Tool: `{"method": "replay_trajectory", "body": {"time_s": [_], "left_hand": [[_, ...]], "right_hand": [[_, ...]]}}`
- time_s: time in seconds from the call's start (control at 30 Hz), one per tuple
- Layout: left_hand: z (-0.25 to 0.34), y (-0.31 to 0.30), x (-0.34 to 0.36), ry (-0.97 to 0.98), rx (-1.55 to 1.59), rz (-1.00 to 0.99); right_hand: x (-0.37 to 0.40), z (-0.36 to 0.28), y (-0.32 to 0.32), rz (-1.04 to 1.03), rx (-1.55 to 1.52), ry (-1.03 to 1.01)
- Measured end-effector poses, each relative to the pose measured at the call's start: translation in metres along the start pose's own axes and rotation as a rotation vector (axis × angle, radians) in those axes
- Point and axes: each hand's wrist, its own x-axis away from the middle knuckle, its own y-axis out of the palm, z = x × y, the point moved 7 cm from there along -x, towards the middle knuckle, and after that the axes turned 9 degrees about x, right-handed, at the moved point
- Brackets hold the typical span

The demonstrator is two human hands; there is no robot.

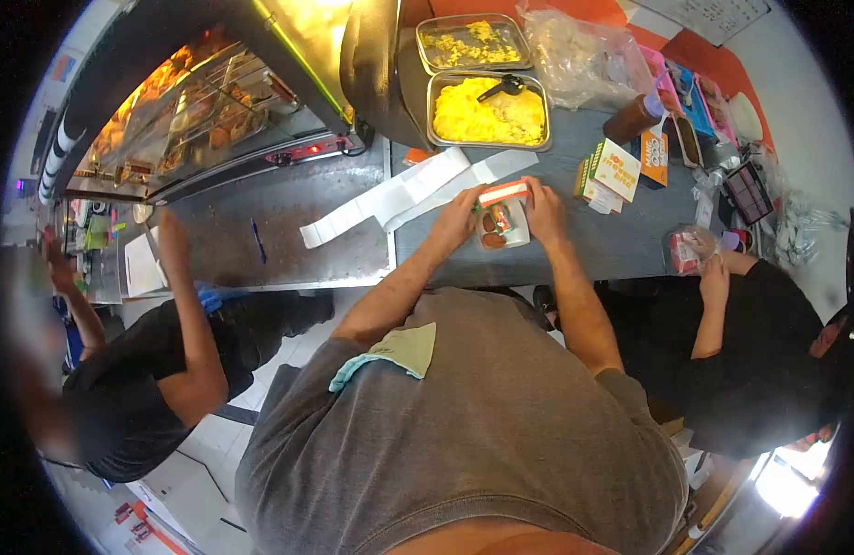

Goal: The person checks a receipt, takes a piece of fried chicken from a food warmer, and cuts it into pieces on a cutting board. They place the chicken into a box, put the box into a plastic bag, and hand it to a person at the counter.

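Two hands held a filled food box (503,227) at the front edge of the bench (621,250).
Left hand (459,217) and right hand (543,208) had fingers clamped on its sides — food in, lid apparently not yet shut.

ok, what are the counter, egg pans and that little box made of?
counter: brushed metal, likely stainless; dull grey sheen.
egg pans: shiny metal, bright reflective rims.
box in the left hand and right hand: white, matte, probably paperboard or foam; cannot tell which.
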Motion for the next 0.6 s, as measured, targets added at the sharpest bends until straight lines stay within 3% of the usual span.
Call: {"method": "replay_trajectory", "body": {"time_s": [0.03,0.07,0.1,0.13,0.2,0.23,0.27,0.3,0.33,0.37,0.4,0.47,0.5,0.53,0.57,0.6], "left_hand": [[-0.004,-0.003,0.005,-0.003,0.004,0.013],[-0.008,0.000,0.013,0.047,-0.042,-0.112],[-0.010,0.006,0.020,0.097,-0.091,-0.239],[-0.021,0.009,0.026,0.096,-0.092,-0.227],[-0.026,0.035,0.045,0.433,-0.489,-0.389],[-0.017,0.041,0.047,0.470,-0.644,-0.451],[0.002,0.038,0.041,0.468,-0.646,-0.441],[0.013,0.035,0.030,0.292,-0.597,-0.459],[0.015,0.038,0.022,0.115,-0.545,-0.475],[-0.008,0.054,0.009,0.154,-0.511,-0.355],[-0.026,0.066,-0.008,0.148,-0.517,-0.351],[-0.048,0.073,-0.039,-0.032,-0.073,-0.379],[-0.051,0.068,-0.048,-0.041,-0.079,-0.371],[-0.040,0.064,-0.053,-0.143,0.137,-0.457],[-0.026,0.062,-0.053,-0.247,0.358,-0.540],[-0.010,0.057,-0.048,-0.259,0.353,-0.539]], "right_hand": [[0.002,-0.005,-0.005,-0.011,0.112,-0.165],[0.006,-0.010,-0.009,-0.020,0.223,-0.330],[0.013,-0.007,-0.013,-0.023,0.224,-0.341],[0.028,-0.007,-0.014,-0.057,0.219,-0.412],[0.051,-0.005,-0.005,-0.090,0.213,-0.494],[0.060,0.001,0.001,0.002,0.227,-0.479],[0.067,0.009,0.007,0.095,0.241,-0.464],[0.078,0.014,0.017,0.096,0.241,-0.473],[0.084,0.030,0.034,-0.009,0.267,-0.315],[0.087,0.047,0.053,-0.114,0.289,-0.155],[0.089,0.057,0.072,-0.115,0.282,-0.162],[0.088,0.089,0.092,-0.033,-0.443,0.266],[0.083,0.092,0.096,-0.124,-0.627,0.367],[0.074,0.078,0.079,-0.132,-0.635,0.363],[0.068,0.063,0.062,-0.132,-0.900,0.425],[0.064,0.050,0.049,-0.128,-1.166,0.490]]}}
